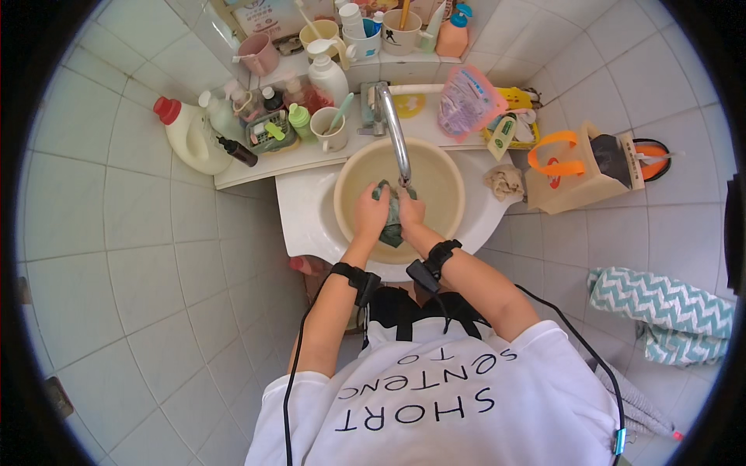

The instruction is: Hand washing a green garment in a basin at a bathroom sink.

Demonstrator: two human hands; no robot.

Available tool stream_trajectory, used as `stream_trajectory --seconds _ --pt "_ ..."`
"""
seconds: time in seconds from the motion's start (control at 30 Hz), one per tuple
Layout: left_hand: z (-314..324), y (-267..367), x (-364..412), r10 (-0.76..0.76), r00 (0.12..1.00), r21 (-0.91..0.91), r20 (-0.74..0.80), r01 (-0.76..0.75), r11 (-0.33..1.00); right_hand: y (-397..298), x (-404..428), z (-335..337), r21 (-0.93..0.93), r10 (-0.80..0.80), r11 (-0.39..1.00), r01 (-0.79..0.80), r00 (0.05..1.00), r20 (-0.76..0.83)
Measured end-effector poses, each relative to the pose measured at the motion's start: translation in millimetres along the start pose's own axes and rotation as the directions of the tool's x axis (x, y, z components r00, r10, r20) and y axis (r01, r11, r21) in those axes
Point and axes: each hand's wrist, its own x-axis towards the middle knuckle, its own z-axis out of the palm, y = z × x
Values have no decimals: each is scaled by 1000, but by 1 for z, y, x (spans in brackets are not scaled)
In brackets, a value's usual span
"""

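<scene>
A wet dark-green cloth (393, 224) is bunched between my two hands, over a cream plastic basin (341, 204). My left hand (371, 211) grips its left side, and my right hand (411, 208) grips its right side. The chrome faucet (396, 131) arches over the basin, its spout end just above my right hand's fingers. Whether water runs from it I cannot tell. The basin sits in a white ceramic washbasin (309, 201). My fingertips are partly hidden by the cloth and the spout.
Left on the counter stand a red-capped detergent bottle (195, 137), several smaller bottles and a mug (329, 129) holding a toothbrush. A pink refill pouch (468, 103) leans at the back right. A beige rag (505, 182) lies on the washbasin's right rim, beside a hanging bag (574, 180). Cables run from both wrist straps.
</scene>
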Motion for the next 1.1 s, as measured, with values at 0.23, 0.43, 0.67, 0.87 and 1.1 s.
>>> stream_trajectory --seconds 0.23,0.43,0.67,0.87,1.1 --pt "-4 6 -14 -336 849 -648 408 528 548 -35 -12 -35 -52 -291 950 307 936 195" --pt "-9 3 -20 -125 587 -549 800 800 243 -47 -22 -60 57 -514 833 551 732 448" --pt "25 -19 -7 -86 797 -755 597 595 277 -71 -44 -90 80 -232 963 256 643 730" --pt "26 -11 0 -152 982 -746 115 187 639 -77 -42 -100 6 23 999 -39 705 709" --pt "-4 28 -8 170 984 -304 -59 -180 936 -61 -24 -63 174 109 949 -263 791 602"
